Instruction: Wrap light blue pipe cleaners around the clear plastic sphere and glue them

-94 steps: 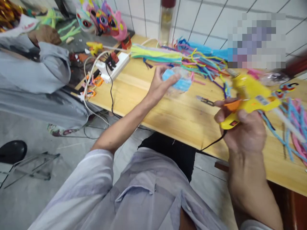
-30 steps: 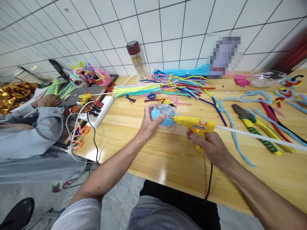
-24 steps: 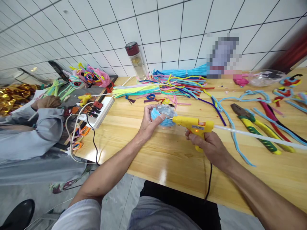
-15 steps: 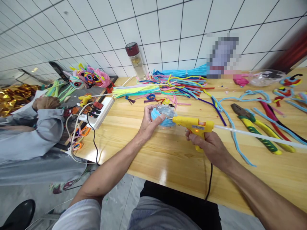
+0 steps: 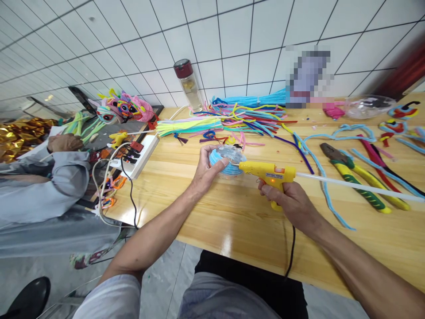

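Observation:
My left hand [image 5: 208, 169] is closed round the near left side of a clear plastic dome partly wrapped in blue pipe cleaner [image 5: 217, 160]; my thumb presses on its top. In my right hand [image 5: 282, 195] is a yellow hot glue gun [image 5: 265, 170], gripped by its handle, with a small orange light glowing on its body. Its nozzle points left and meets the dome beside my left thumb; whether glue is coming out is too small to tell. A long whitish glue stick [image 5: 348, 185] sticks out of the gun's back, and its black cord hangs over the table edge.
Bundled pipe cleaners [image 5: 189, 126] lie along the back, near a glass bottle [image 5: 190, 86]. Pliers [image 5: 355, 179] lie at right, a clear dome [image 5: 370, 107] behind. At left are a power strip [image 5: 141, 155] with cables and a co-worker's sleeve [image 5: 63, 177].
Since the first frame, the glue gun has come left and down to the blue-wrapped dome, and the view has shifted. Over the last second my hands have stayed almost still.

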The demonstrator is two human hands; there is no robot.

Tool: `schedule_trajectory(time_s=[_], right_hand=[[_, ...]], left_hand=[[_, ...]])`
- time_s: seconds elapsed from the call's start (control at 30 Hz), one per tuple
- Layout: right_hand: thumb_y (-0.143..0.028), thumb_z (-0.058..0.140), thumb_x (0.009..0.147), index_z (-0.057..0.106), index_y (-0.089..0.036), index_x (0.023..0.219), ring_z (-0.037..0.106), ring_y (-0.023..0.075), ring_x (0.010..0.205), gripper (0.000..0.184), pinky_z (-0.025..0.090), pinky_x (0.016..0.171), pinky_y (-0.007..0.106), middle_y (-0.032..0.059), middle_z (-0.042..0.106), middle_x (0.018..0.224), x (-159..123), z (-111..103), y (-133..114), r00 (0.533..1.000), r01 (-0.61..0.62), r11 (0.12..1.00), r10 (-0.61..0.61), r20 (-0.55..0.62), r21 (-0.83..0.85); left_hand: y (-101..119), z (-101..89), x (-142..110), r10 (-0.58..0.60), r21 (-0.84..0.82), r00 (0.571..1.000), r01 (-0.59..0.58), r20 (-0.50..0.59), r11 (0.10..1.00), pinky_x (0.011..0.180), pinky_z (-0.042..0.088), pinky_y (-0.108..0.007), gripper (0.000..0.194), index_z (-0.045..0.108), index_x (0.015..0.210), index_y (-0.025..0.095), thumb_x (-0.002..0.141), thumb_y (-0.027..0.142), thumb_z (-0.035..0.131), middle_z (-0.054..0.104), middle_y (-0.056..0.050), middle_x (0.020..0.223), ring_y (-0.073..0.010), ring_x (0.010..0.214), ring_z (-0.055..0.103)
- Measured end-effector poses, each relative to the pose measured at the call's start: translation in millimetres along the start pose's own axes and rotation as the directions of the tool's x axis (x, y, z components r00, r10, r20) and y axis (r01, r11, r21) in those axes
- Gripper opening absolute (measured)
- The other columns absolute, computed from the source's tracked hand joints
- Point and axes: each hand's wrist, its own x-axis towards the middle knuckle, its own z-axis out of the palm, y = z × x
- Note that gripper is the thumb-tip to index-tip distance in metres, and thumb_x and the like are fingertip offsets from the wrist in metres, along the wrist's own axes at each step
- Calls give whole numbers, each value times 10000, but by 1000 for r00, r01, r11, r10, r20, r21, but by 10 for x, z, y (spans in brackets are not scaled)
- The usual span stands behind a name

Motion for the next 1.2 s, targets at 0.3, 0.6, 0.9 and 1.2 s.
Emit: schedule_trajectory(time_s=[0.3, 0.6, 0.9, 1.2], right_hand=[[-648, 694, 884, 785, -206, 898, 584, 210, 726, 451, 472, 642, 317, 38, 680, 788, 11, 0, 60, 1000, 2, 1000, -2, -11, -5], [-686, 719, 882, 749, -206, 831, 585, 204, 690, 483, 446, 593, 305, 29, 667, 734, 3, -11, 44, 999, 18, 1000, -19, -40, -19], [-661, 724, 864, 735, -216, 812, 531, 195, 675, 448, 412, 579, 303, 31, 639, 732, 1, -2, 22, 1000, -3, 1000, 3, -28, 2], [-672, 712, 896, 715, -214, 806, 550, 199, 686, 466, 430, 596, 310, 32, 644, 745, -4, -17, 48, 1000, 15, 1000, -15, -23, -15]], left_hand=[[-9, 0, 5, -15, -8, 1000, 15, 19, 1000, 1044, 536, -399, 710, 539, 1192, 274, 739, 653, 934, 673, -73, 1395, -263, 1258, 651], [-3, 8, 1, -13, -1, 999, 13, 30, 1000, 1032, 538, -394, 704, 538, 1202, 277, 751, 656, 923, 670, -67, 1392, -260, 1245, 654], [-1, -5, -1, -19, 16, 1000, 19, 9, 1000, 1014, 530, -375, 693, 560, 1197, 269, 738, 632, 931, 682, -60, 1338, -249, 1208, 658], [46, 14, -12, -30, 19, 1000, 30, 8, 999, 1016, 526, -381, 686, 563, 1187, 262, 730, 610, 937, 679, -64, 1340, -248, 1189, 653]])
